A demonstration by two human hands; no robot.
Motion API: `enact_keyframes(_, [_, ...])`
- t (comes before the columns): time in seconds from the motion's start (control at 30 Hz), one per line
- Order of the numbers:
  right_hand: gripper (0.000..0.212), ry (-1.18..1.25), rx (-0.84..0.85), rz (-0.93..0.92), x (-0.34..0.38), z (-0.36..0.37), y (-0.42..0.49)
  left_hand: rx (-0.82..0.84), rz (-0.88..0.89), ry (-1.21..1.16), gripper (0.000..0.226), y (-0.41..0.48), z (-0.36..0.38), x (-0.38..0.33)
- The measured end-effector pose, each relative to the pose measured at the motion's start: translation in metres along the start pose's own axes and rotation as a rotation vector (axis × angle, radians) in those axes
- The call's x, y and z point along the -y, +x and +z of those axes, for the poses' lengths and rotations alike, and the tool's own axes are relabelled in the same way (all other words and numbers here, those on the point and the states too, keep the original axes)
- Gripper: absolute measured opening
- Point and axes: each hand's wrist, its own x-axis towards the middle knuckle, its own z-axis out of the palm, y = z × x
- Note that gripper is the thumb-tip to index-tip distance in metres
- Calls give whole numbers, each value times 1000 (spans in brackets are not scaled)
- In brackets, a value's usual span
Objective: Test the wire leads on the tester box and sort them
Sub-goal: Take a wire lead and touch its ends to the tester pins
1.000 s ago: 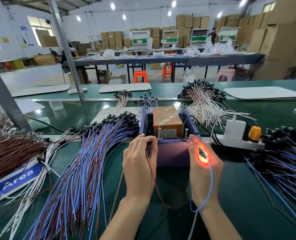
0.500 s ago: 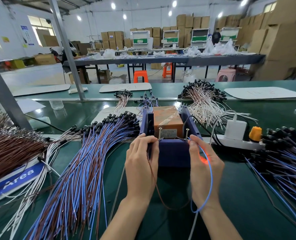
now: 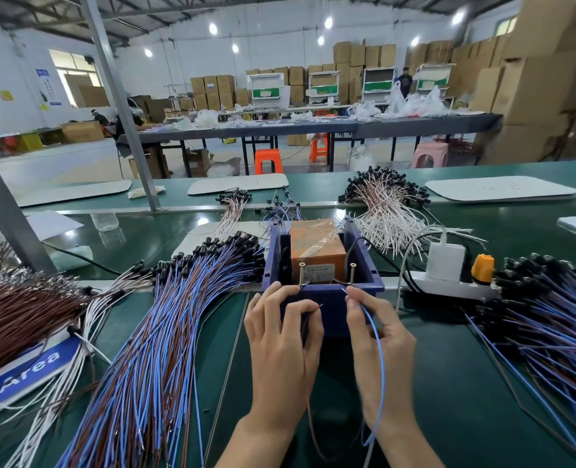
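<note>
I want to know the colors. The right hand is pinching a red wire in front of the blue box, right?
Not quite. In the head view, the right hand pinches a blue wire, not a red one, in front of the blue box.

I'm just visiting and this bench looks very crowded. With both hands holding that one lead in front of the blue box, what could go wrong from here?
1. The left hand and right hand pinch bare wire tips close to two upright screws; a finger might brush the metal.
2. The blue wire loops down loosely and could snag on the piles.
3. The blue-and-brown pile on the left looks like the one on the right, so a tested lead could be sorted wrongly.
</note>
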Motion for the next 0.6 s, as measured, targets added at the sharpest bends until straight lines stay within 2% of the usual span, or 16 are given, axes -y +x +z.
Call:
enact_keyframes(0.13, [39, -107, 22, -1, -3, -5, -5, 16, -2, 19, 19, -2, -4, 0])
enact_keyframes(0.33, [50, -157, -48, 48, -1, -9, -10, 27, -77, 27, 14, -1, -15, -3])
enact_keyframes(0.4, [47, -129, -99, 89, -2, -13, -9, 28, -77, 93, 6, -3, -18, -1])
enact_keyframes(0.6, [30, -17, -237, 264, -7, -34, -7, 250, -267, 193, 29, -20, -33, 4])
